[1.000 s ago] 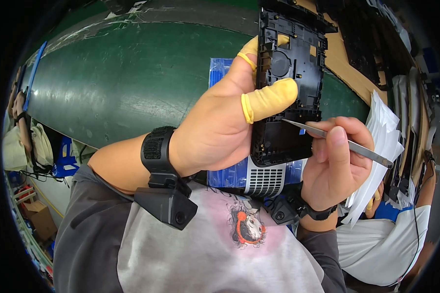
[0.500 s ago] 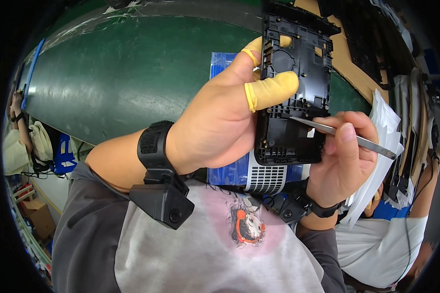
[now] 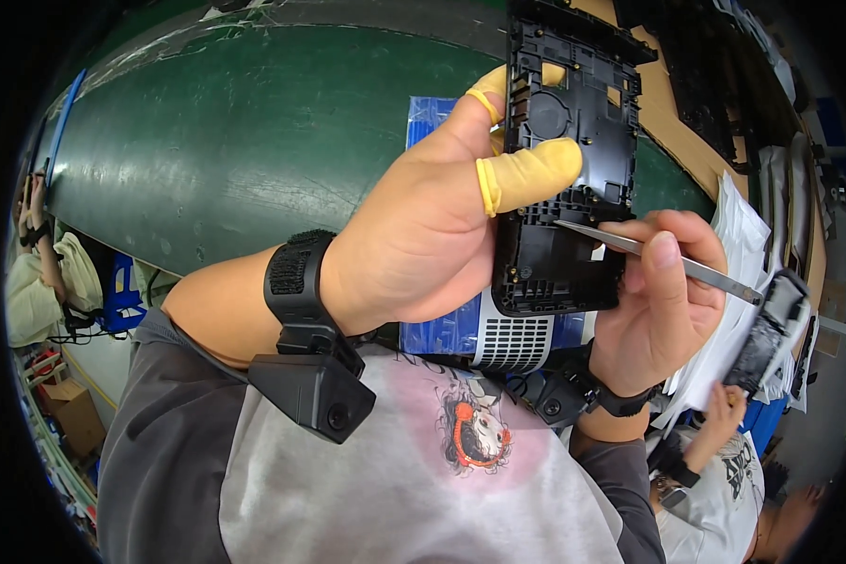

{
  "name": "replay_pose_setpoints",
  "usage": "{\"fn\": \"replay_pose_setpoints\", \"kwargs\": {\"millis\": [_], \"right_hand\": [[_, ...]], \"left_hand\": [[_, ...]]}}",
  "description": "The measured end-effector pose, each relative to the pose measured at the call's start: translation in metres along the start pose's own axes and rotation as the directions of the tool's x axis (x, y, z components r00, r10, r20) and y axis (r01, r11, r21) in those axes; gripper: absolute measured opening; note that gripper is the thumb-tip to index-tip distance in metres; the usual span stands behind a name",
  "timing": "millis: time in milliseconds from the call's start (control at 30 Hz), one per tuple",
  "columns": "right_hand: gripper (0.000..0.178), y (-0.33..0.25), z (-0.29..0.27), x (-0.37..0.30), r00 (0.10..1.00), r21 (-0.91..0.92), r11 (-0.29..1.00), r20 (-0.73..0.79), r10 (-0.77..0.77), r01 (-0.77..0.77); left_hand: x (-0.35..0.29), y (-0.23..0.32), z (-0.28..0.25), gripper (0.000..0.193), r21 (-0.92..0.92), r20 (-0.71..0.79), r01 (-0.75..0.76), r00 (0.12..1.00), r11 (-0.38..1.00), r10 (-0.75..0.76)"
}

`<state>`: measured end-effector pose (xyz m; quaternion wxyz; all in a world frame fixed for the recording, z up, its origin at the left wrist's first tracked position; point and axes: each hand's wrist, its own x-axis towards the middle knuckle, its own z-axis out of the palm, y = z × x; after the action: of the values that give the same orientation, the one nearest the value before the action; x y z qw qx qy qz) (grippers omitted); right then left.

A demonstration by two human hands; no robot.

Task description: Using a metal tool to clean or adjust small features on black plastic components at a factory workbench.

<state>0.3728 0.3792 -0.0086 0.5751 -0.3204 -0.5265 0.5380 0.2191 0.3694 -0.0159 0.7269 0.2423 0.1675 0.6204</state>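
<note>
My left hand grips a black plastic housing by its left long side, holding it up and tilted. Yellow finger cots cover the thumb, which presses on the inner face, and at least one finger behind it. Ribs, small brass-coloured inserts and cut-out windows show on that face. In my right hand is a pair of metal tweezers, pinched between thumb and fingers. Their tip touches or hovers just over the housing's inside, below my left thumb; contact is hard to tell. Whether the tips hold anything is too small to see.
A green work table stretches away to the left. Below the housing lies a blue plastic-wrapped block with a white grid-patterned piece. White sheets and cardboard stand at right. A co-worker's hand holds another black part there.
My hands and the housing have barely shifted, and the tweezers' tip stays near the same spot. At right, the co-worker has leaned in and raised a black part into view.
</note>
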Motion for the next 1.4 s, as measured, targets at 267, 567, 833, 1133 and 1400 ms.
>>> {"fn": "replay_pose_setpoints", "kwargs": {"millis": [267,567,833,1133,1400], "right_hand": [[0.018,-0.001,-0.001,0.001,1.000,0.001,1.000,0.011,0.023,-0.023],[0.018,0.001,-0.024,0.025,0.974,0.177,0.974,-0.200,-0.108,0.144],[0.021,0.000,-0.085,0.056,0.870,0.231,0.950,-0.487,-0.073,0.209],[0.023,-0.007,-0.082,0.056,0.876,0.224,0.962,-0.482,-0.033,0.159],[0.019,-0.001,-0.080,0.056,0.884,0.280,0.935,-0.462,-0.068,0.218]], "left_hand": [[-0.004,0.001,-0.001,0.066,0.089,0.017,0.004,1.000,0.996,-0.006],[0.007,-0.001,-0.005,0.070,0.215,-0.032,-0.005,0.999,0.977,0.013],[0.102,0.036,-0.066,0.057,0.390,-0.159,0.140,0.984,0.910,-0.083],[0.114,0.033,-0.049,0.052,0.381,0.077,-0.028,0.997,0.924,-0.002],[0.172,0.046,-0.057,0.045,0.512,-0.246,0.053,0.965,0.858,0.088]]}}
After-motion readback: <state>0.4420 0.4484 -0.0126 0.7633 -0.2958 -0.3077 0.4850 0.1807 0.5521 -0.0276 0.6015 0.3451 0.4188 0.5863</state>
